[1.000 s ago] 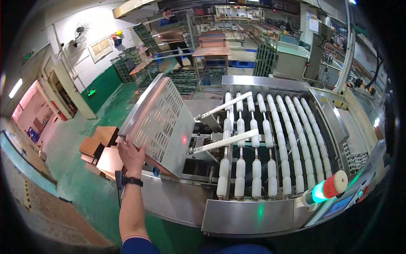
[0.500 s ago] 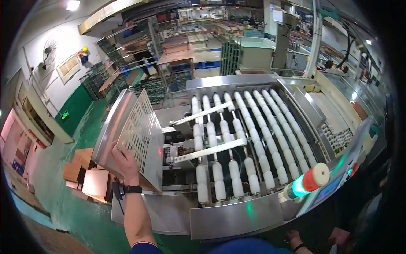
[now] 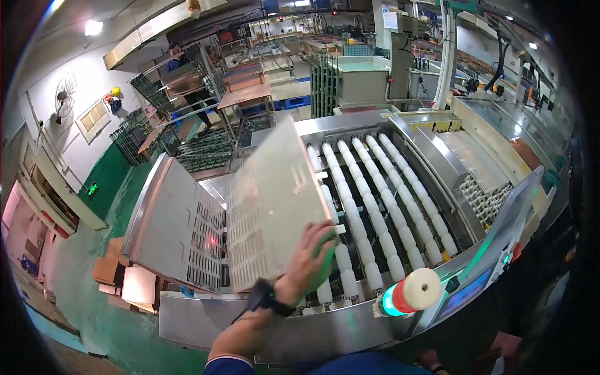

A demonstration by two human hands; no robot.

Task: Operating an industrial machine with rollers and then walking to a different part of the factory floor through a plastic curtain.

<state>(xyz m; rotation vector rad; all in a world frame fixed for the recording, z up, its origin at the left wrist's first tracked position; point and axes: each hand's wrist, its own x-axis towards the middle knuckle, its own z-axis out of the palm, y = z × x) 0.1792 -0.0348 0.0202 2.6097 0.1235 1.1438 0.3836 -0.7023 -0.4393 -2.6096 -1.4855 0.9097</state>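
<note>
My left hand (image 3: 309,259) reaches across to the lower right edge of a pale flat panel (image 3: 272,194) with rows of slots. Its fingers are stretched out, slightly blurred, and seem to touch that edge. The panel stands tilted over the left part of the white rollers (image 3: 369,212). Left of it, another slotted panel (image 3: 178,228) leans in a slanted stack with copper-coloured edges. At the lower edge of the view my right hand (image 3: 428,359) is dim and partly cut off, so its fingers cannot be made out.
A signal light (image 3: 409,292) with red and lit green bands rises at the machine's near right, beside a tilted screen (image 3: 469,290). Cardboard boxes (image 3: 140,284) sit on the green floor at left. Farther back, a person (image 3: 178,62) stands near racks.
A slotted panel has swung rightward from the stack and now covers the white lifting arms. My left hand has moved right, from the stack to this panel's edge. The view has shifted.
</note>
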